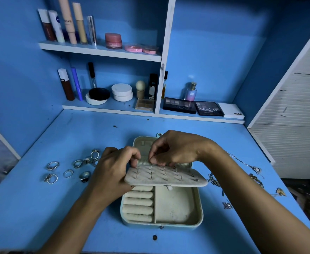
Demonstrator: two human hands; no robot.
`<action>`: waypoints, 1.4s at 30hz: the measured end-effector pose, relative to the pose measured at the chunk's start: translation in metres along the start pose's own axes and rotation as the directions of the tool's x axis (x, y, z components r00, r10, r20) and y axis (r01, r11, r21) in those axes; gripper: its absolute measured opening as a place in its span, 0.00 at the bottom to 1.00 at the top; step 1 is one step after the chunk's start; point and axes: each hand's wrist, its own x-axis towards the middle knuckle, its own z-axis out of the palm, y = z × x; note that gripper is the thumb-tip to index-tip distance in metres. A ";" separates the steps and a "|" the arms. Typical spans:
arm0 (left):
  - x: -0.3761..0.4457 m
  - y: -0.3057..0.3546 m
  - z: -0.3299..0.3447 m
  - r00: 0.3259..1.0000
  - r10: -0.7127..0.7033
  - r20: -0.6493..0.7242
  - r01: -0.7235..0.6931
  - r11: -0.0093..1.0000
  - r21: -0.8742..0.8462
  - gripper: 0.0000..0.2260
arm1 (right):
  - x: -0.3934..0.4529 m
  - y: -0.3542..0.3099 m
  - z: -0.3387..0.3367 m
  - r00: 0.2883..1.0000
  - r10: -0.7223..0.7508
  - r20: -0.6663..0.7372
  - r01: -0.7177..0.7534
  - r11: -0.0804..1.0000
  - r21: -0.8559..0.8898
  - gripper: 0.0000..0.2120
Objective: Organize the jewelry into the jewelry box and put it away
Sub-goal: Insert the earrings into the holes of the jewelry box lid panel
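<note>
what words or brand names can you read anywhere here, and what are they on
"MATTE": black palette on the lower shelf; the smaller line under it is blurred.
"NUDES": dark eyeshadow palette to its left, faint.
"NUDE": white box to its right.
"SB": perfume bottle.
Tall tubes on the top shelf: print too blurred to read.

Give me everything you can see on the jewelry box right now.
The jewelry box sits open on the blue desk, cream fabric inside, pale blue shell. Ring rolls fill its left side; the right compartment is bare. A padded earring panel, studded with posts, is tilted above the tray, left hand holding it, right hand pinching at its top edge.
</note>
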 end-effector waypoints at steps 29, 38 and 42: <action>-0.002 -0.004 0.002 1.000 0.000 0.030 -0.001 1.000 0.022 0.30 | 0.000 -0.006 0.000 1.000 0.018 0.006 -0.017 0.990 -0.142 0.03; -0.002 -0.002 0.001 0.999 -0.004 0.045 0.004 1.000 0.003 0.32 | 0.003 -0.013 -0.003 0.999 0.036 0.030 -0.031 0.987 -0.157 0.04; -0.003 -0.003 0.001 0.999 -0.008 0.051 0.008 1.000 0.007 0.33 | 0.003 -0.015 -0.003 0.998 0.046 0.041 -0.036 0.978 -0.204 0.04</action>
